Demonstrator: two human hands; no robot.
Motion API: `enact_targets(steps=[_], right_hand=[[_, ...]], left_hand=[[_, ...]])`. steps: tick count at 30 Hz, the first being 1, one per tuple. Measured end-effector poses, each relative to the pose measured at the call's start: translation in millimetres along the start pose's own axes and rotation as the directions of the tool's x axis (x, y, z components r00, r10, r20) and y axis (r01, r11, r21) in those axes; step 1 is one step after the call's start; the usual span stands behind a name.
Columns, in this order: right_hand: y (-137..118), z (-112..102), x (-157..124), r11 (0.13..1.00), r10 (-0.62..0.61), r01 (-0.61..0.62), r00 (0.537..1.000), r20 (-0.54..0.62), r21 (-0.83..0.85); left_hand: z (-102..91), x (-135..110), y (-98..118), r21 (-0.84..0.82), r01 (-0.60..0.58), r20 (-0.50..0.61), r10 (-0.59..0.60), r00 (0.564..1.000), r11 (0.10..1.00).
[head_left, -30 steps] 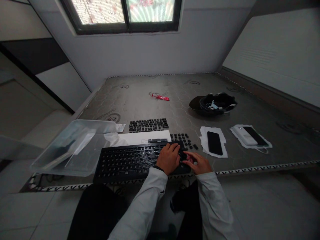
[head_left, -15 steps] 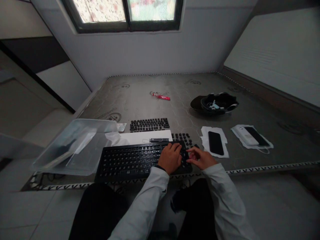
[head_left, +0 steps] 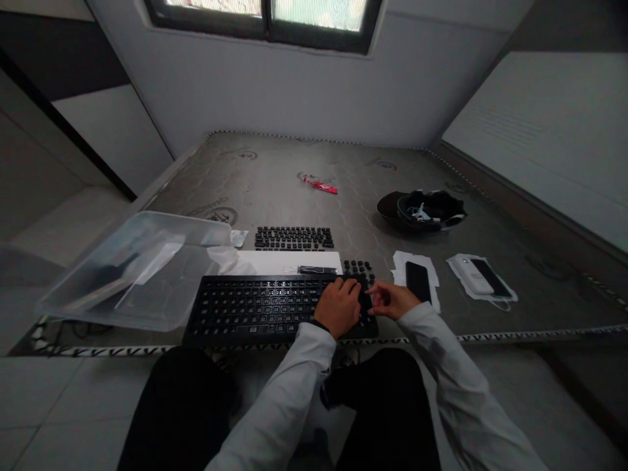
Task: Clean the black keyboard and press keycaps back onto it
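A black computer keyboard lies along the front edge of the covered surface, many of its key places without caps. Over its right part is my left hand, fingers bent together and pressed on the board. My right hand is at the keyboard's right end, with thumb and index finger curved and a gap between them. I make out nothing between those fingertips. Behind the keyboard, loose black keycaps are laid out in rows, and a smaller group of keycaps sits to their right.
A clear plastic box stands at left, beside crumpled tissue. A white sheet carries a slim dark tool. At right are a phone on white paper, a white device and an upturned cap. A red packet lies farther back.
The view has tilted and shifted slightly. Both hands stay at the keyboard's right part; the right hand's thumb and index finger look a little farther apart.
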State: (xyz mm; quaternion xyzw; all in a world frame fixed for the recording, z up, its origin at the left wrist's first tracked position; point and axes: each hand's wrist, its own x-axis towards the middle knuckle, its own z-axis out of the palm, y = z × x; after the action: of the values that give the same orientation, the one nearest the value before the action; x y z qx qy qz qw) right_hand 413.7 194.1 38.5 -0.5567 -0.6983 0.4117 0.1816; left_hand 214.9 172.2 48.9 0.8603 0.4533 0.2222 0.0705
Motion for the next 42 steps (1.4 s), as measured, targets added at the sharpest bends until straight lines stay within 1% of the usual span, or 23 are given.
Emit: enact_targets(steps=[3,5,9,13,16,24,29,33,37,40,42], right_hand=[[-10.0,-2.7,4.0,0.99,0.0,0.002,1.0,0.014,-0.144],[-18.7,-3.4,5.7,0.966,-0.005,0.009,1.0,0.016,-0.26],[-33.8,0.4,4.8,0.873,0.004,-0.015,1.0,-0.023,-0.488],[-36.9,7.1,1.4,0.788,-0.01,-0.03,0.998,-0.062,-0.614],[-33.3,10.1,-0.8,0.777,-0.047,0.011,0.998,-0.04,-0.63],[-25.9,8.5,-18.5,0.805,-0.137,0.115,0.991,0.007,-0.583],[-23.3,5.2,-24.2,0.835,-0.109,0.116,0.993,0.045,-0.538],[-22.1,1.8,-24.0,0.835,-0.099,0.123,0.992,0.073,-0.536],[-18.4,0.6,-25.3,0.802,-0.139,0.132,0.99,0.034,-0.582],[-15.2,2.9,-26.1,0.74,-0.214,0.165,0.977,0.004,-0.652],[-14.8,5.4,-25.9,0.692,-0.253,0.19,0.967,0.013,-0.696]], left_hand=[[0.2,-0.3,-0.9,-0.003,0.002,0.003,-0.002,1.0,1.0],[0.2,-0.3,-1.3,-0.004,0.001,0.003,-0.001,1.0,1.0],[-0.1,-0.8,-1.8,-0.005,-0.002,-0.006,0.002,1.0,1.0],[0.1,-1.7,-1.7,-0.005,0.002,-0.014,-0.002,1.0,1.0],[0.3,-2.0,-1.6,-0.007,0.006,-0.007,-0.006,1.0,1.0],[0.2,-1.9,-1.2,-0.007,0.003,-0.02,-0.003,1.0,1.0],[-0.3,-1.6,-1.0,-0.011,0.003,-0.017,-0.003,1.0,1.0],[0.0,-1.4,-1.1,-0.013,-0.001,-0.021,0.0,1.0,1.0],[-1.0,-2.5,-0.7,0.005,0.01,-0.005,-0.01,1.0,1.0],[-2.6,-3.4,-0.3,0.025,-0.001,0.011,0.001,1.0,1.0],[-3.5,-3.8,-0.2,0.046,-0.004,0.03,0.002,1.0,0.999]])
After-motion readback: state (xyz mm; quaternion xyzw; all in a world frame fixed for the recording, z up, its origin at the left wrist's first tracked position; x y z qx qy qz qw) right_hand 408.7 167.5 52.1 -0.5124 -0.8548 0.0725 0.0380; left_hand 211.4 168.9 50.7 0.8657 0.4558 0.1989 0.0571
